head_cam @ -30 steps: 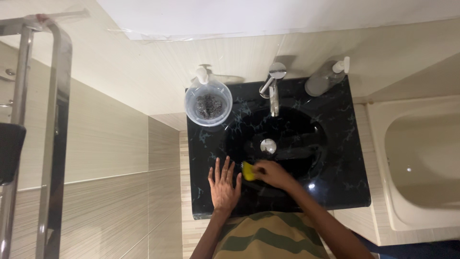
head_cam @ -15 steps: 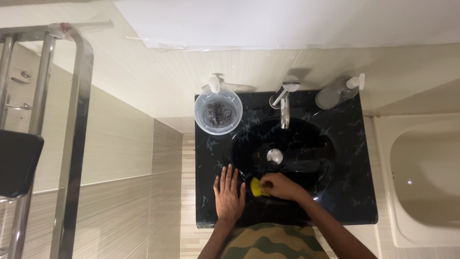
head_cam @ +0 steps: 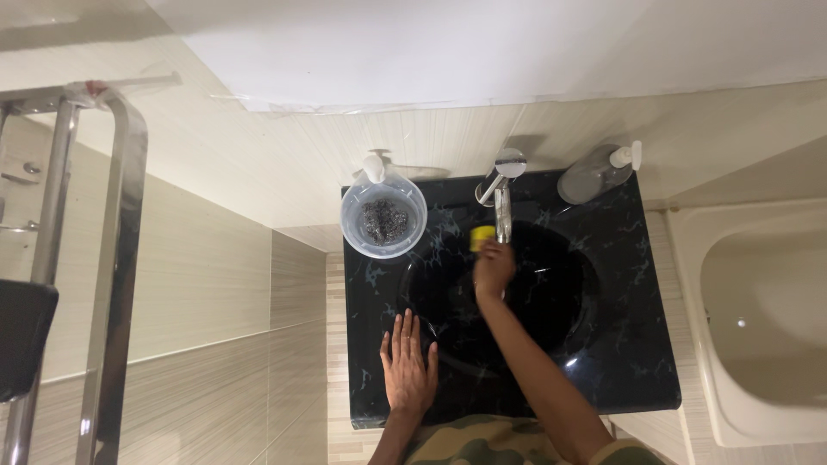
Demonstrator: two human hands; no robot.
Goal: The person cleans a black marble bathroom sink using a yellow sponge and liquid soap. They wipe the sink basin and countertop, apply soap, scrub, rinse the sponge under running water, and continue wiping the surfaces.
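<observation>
I look straight down on a black marbled washbasin top (head_cam: 633, 344) with a round black bowl sunk in it. My right hand (head_cam: 494, 267) reaches across the bowl to its far rim and grips a small yellow sponge (head_cam: 481, 238) right beside the chrome tap (head_cam: 502, 207). My left hand (head_cam: 407, 366) lies flat, fingers spread, on the near left part of the top.
A clear plastic tub (head_cam: 383, 217) holding a steel scourer stands at the back left, with a pump dispenser behind it. A grey pump bottle (head_cam: 597, 175) lies at the back right. A white bathtub (head_cam: 758, 319) is to the right, a chrome rail (head_cam: 112, 284) to the left.
My right hand has carried the yellow sponge from the near rim of the bowl across to the far rim by the tap. The left hand stays flat on the top.
</observation>
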